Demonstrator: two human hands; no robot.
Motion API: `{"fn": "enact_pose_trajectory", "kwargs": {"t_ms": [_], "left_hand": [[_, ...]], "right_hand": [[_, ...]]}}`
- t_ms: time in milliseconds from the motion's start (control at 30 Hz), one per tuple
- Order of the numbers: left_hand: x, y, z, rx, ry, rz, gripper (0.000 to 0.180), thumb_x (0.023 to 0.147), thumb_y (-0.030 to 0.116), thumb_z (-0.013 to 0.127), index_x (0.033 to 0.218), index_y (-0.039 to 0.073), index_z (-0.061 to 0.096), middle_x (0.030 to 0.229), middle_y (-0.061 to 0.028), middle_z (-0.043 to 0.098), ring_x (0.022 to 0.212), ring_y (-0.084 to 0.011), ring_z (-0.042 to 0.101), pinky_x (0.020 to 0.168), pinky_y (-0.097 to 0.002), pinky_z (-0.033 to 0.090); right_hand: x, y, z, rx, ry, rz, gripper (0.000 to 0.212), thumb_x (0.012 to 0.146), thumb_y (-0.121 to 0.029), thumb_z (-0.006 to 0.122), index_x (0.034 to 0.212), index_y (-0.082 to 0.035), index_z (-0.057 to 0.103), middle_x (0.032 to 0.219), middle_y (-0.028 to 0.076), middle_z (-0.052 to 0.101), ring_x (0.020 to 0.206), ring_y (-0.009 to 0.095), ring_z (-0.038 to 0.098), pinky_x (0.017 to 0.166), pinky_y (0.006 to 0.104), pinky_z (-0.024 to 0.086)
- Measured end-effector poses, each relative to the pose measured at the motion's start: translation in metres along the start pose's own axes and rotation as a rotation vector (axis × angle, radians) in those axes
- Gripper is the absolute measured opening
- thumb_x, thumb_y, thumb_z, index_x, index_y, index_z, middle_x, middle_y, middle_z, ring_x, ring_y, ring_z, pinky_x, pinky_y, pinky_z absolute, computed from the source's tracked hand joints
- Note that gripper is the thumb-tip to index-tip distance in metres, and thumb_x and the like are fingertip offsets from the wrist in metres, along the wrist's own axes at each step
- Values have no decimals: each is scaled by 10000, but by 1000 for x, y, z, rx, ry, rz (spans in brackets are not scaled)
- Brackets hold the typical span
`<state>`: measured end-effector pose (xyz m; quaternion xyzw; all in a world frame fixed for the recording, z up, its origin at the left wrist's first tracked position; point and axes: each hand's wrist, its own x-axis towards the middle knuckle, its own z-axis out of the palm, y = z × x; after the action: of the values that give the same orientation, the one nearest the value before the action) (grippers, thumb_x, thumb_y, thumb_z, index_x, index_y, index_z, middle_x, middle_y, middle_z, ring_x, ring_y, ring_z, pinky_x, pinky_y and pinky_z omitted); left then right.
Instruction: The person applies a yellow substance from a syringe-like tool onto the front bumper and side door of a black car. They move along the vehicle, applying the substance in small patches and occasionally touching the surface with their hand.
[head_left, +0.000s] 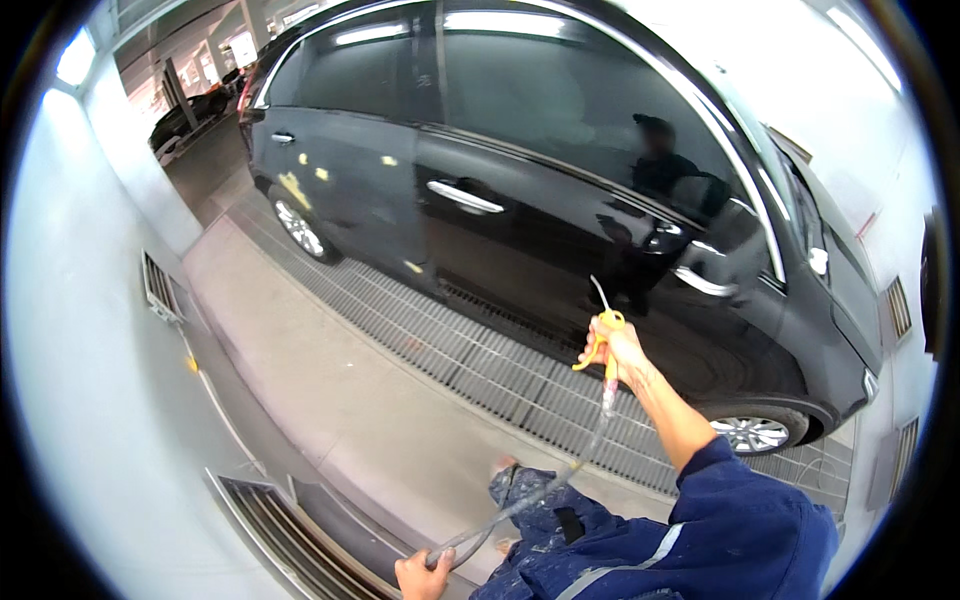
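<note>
Clamps air gun (612, 319) in right fingers (590, 338), hose (520, 508) in left fingers (437, 566); apparently aims at car (530, 230), next likely needing slack.

The right hand (620, 346) curls ahead on an outstretched forearm (675, 412) — the left hand (424, 577), also curled, sits low.

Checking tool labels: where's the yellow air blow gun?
Head view, right of centre: the yellow air blow gun is in the right hand, before the black car's front door.
</note>
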<state>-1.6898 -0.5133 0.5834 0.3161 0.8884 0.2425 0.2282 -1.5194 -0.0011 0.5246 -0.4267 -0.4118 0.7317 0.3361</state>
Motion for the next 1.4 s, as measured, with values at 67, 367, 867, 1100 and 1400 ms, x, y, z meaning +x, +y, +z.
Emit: {"fn": "enact_pose_trajectory", "kwargs": {"t_ms": [67,367,867,1100,1400], "left_hand": [[45,-35,-12,-108,14,-33,500,946,491,743,875,-4,744,804,-256,712,746,-470,669,707,-531,511],[305,-105,-108,-68,-50,-183,638,962,608,675,1002,-23,768,783,-342,667,845,-549,637,818,-626,481],[750,-250,-212,-208,-328,554,505,923,495,768,825,-1,766,634,-238,656,617,-430,684,614,-485,528],[898,-315,-334,-92,-429,738,436,919,484,789,916,49,786,714,-224,696,700,-406,718,672,-466,567],[1009,-247,-543,-170,-557,774,378,981,384,718,1065,18,759,661,-199,673,611,-407,678,612,-494,526]], "right_hand": [[59,5,83,-23,-23,-12,180,1041,-171,682,953,-28,617,734,68,628,544,183,626,530,389,617],[310,39,359,-284,169,-85,246,1024,-146,680,831,-7,618,663,66,608,489,166,607,433,367,567],[436,-69,538,-143,604,-350,227,1008,-148,658,846,4,607,652,62,588,446,171,580,407,360,543],[480,-69,671,-65,697,-344,97,988,-87,646,936,-5,646,679,41,579,493,152,569,433,380,561],[545,-103,776,15,644,-343,48,960,-39,603,922,-17,623,683,61,561,482,182,563,438,411,568]]}}
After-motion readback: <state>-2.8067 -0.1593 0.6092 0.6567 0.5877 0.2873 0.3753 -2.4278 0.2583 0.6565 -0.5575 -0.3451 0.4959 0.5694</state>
